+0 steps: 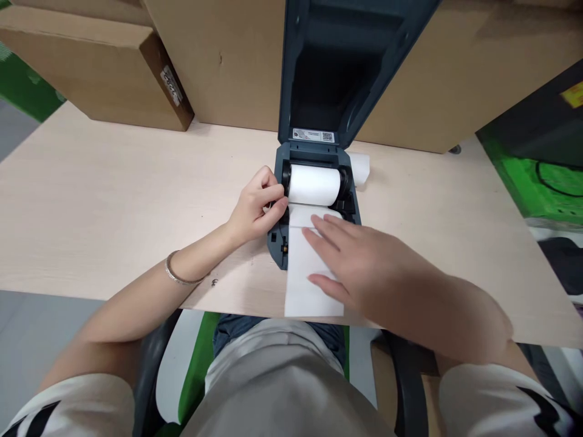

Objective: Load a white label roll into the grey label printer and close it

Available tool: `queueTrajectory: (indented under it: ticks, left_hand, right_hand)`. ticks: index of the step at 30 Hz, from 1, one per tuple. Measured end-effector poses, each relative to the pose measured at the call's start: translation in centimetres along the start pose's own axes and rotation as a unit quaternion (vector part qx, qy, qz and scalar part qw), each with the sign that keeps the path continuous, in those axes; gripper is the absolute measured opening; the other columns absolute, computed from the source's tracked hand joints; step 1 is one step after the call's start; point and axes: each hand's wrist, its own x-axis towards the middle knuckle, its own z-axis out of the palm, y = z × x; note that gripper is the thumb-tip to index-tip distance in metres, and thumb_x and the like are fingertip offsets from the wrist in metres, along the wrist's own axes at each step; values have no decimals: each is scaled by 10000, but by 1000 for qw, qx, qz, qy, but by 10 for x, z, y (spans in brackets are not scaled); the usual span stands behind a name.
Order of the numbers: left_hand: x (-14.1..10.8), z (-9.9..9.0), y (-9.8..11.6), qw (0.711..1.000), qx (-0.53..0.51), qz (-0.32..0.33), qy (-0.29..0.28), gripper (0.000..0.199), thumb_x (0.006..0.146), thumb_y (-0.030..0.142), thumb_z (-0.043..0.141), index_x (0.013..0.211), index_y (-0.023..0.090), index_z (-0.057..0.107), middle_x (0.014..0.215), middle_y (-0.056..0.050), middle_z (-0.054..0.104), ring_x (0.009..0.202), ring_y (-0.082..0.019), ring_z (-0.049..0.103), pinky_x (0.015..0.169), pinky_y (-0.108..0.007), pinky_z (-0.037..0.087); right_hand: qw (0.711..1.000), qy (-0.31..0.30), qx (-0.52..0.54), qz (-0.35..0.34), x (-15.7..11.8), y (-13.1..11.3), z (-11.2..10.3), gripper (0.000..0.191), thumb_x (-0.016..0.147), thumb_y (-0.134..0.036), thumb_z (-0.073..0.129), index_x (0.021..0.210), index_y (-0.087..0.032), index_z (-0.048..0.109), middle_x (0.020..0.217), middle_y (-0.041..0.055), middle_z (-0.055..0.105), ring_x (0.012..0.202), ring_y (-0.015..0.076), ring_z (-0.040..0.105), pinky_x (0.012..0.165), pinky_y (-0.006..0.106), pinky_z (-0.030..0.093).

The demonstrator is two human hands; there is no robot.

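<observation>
A dark blue-grey label printer (pixel 277 243) stands on the table with its lid (pixel 339 67) raised. Inside it lies a white label roll (pixel 314 185), and a strip of labels (pixel 307 273) runs from it over the printer's front to the table edge. My left hand (pixel 259 206) is at the printer's left side, its fingers curled and pressed together beside the roll; whatever they grip is too small to make out. Fingers spread, my right hand (pixel 348 258) lies over the label strip, slightly blurred.
Behind the printer, large cardboard boxes (pixel 228 67) line the back of the pale table (pixel 113 212). A smaller carton (pixel 100 73) stands at the back left. Another white roll (pixel 359 168) is just right of the printer. Green and black items are at the far right.
</observation>
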Motion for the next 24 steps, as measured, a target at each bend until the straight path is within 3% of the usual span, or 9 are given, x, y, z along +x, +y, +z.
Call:
queueTrajectory:
  ticks: [2, 7, 16, 21, 24]
  left_hand:
    - [0, 0, 1, 1000, -6, 7, 6, 472, 1099, 458, 467, 689, 225, 440, 777, -16, 434, 736, -189, 466, 617, -372, 408]
    - [-1, -1, 1, 1000, -6, 3, 5, 453, 1094, 443, 479, 699, 224, 464, 785, -17, 450, 734, -188, 468, 613, -373, 408]
    - [-7, -4, 0, 1000, 0, -1, -5, 349, 1094, 402, 483, 854, 221, 661, 816, -27, 526, 752, -190, 515, 631, -369, 445]
    - [-9, -6, 2, 999, 22, 23, 19, 256, 1099, 358, 495, 1001, 233, 696, 867, -28, 556, 817, -189, 575, 673, -348, 482]
    - [-7, -8, 8, 991, 66, 98, 67, 229, 1087, 338, 487, 1138, 247, 691, 975, -62, 639, 925, -226, 631, 798, -398, 521]
  right_hand:
    - [999, 23, -22, -14, -6, -10, 5, 560, 1029, -338, 583, 1419, 54, 672, 1472, 320, 626, 1333, 435, 691, 1020, 516, 660]
    - [999, -4, -44, -17, -9, -19, -5, 567, 1029, -302, 546, 1435, 78, 657, 1466, 340, 616, 1354, 431, 675, 1077, 487, 643]
    - [999, -2, -20, -44, -10, -10, -12, 585, 1045, -352, 550, 1412, 87, 668, 1464, 328, 626, 1338, 424, 690, 1056, 493, 655]
    - [998, -6, 41, -57, -6, 12, -15, 489, 1061, -385, 528, 1376, -67, 726, 1447, 229, 695, 1255, 351, 740, 959, 481, 678]
    - [989, -10, 144, -36, 4, 41, -24, 395, 1079, -493, 517, 1218, -241, 787, 1260, 81, 805, 1062, 287, 788, 840, 440, 653]
